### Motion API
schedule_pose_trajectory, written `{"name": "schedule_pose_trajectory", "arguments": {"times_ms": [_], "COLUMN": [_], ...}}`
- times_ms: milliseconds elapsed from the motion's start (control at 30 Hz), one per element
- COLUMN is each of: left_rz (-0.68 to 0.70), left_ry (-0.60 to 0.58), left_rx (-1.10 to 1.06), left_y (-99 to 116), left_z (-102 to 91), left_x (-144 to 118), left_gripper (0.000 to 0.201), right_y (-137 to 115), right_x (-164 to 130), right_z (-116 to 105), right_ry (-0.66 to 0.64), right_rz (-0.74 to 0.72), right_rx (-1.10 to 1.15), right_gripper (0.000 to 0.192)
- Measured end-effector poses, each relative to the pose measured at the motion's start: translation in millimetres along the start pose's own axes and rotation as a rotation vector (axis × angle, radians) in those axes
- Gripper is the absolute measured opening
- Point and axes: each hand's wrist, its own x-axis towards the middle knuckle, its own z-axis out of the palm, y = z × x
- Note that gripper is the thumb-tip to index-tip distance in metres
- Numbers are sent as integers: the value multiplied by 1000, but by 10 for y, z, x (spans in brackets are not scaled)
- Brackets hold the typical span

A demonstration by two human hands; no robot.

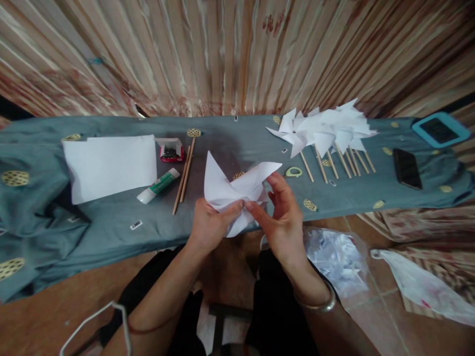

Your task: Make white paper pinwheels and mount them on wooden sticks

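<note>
A white paper pinwheel (237,190), its pointed blades folded in to the middle, is held over the front part of the cloth-covered table. My left hand (210,222) is closed on its lower left side, the thumb pressed near the centre. At that same centre my right hand (280,215) presses its thumb, with the other fingers curled around the right blade. Something tiny shows between the two thumbs, too small to name. No stick is visible on this pinwheel; its underside is hidden.
Left on the table (111,222) lie white paper sheets (111,165), a green-and-white tube (159,186), a small red box (171,151) and wooden sticks (187,170). Rightward are several finished pinwheels (330,128), a pale green ring-shaped tool (293,171), a phone (407,168) and a blue-framed tablet (441,129).
</note>
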Motion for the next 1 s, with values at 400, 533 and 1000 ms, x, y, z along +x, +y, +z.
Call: {"name": "schedule_pose_trajectory", "arguments": {"times_ms": [400, 533, 1000], "left_rz": [-15, -20, 20], "left_ry": [-66, -74, -71], "left_rx": [-3, -10, 87], "left_y": [-18, -3, 26], "left_z": [-62, -74, -110], "left_x": [-13, -17, -30], "left_gripper": [29, 30, 24], "right_y": [-102, -114, -134], "right_x": [39, 30, -30], "right_z": [16, -4, 15], "right_ry": [-169, -171, -122], "right_rz": [56, 99, 155], "right_rx": [254, 296, 241], "right_gripper": [63, 55, 64]}}
